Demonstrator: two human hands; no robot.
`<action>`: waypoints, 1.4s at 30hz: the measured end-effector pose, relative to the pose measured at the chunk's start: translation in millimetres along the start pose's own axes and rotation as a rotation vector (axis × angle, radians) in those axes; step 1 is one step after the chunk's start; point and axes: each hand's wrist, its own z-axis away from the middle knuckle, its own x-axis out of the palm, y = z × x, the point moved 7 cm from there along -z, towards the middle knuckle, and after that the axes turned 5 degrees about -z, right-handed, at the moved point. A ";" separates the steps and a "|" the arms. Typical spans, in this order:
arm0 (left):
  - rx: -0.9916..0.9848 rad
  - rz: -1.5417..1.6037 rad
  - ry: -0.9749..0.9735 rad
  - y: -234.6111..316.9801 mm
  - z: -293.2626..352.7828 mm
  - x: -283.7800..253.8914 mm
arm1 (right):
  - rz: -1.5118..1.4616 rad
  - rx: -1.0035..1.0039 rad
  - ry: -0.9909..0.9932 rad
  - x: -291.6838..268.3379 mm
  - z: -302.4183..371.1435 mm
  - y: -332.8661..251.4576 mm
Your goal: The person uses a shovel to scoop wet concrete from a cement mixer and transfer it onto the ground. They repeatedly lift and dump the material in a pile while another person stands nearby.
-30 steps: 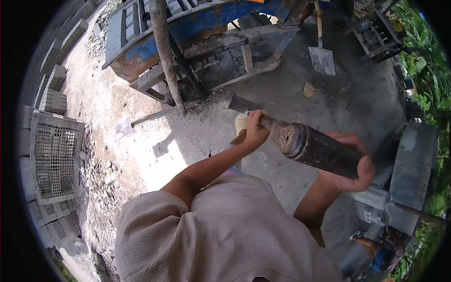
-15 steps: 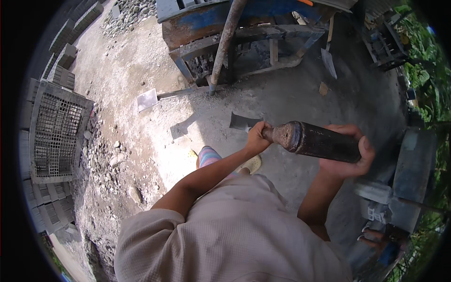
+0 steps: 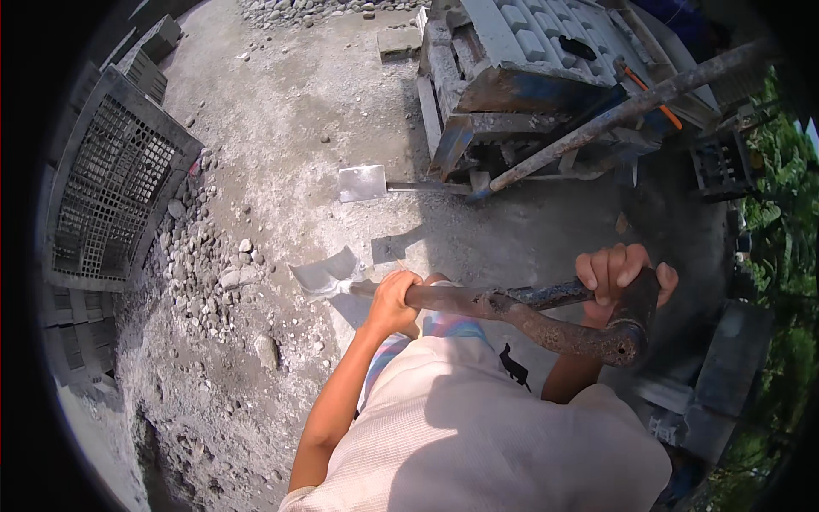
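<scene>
I hold a shovel (image 3: 452,298) across the front of my body with both hands. My left hand (image 3: 392,300) is wrapped round its shaft, low down near the blade. At the other end my right hand (image 3: 616,277) closes over the crosspiece of the dark, worn, forked handle; part of the palm is hidden. The grey metal shovel blade (image 3: 324,274) points left, just above the ground, and looks to carry no load. Its shadow falls on the ground close by.
A second shovel (image 3: 363,183) lies ahead, beside a block-moulding machine (image 3: 503,90) with a rusty lever pipe (image 3: 614,115). To the left, a framed mesh screen (image 3: 115,183) leans by stacked blocks (image 3: 81,337). Stones (image 3: 213,286) litter the ground. Grey slabs (image 3: 725,367) stand right.
The shovel has swung left, its blade now over the sunlit ground, and its forked handle has turned to show its side. My view has shifted, so the machine appears farther right.
</scene>
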 end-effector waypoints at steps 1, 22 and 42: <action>0.023 -0.051 -0.001 -7.8 -5.2 -21.0 | -0.009 -0.012 -0.037 1.8 -9.3 12.0; 0.409 0.051 -0.607 -164.6 -281.7 -207.1 | 0.674 0.163 -0.100 62.3 -266.9 191.9; -1.675 1.295 -1.146 -460.8 -346.5 -212.6 | 1.502 0.252 1.231 -39.8 -434.2 525.7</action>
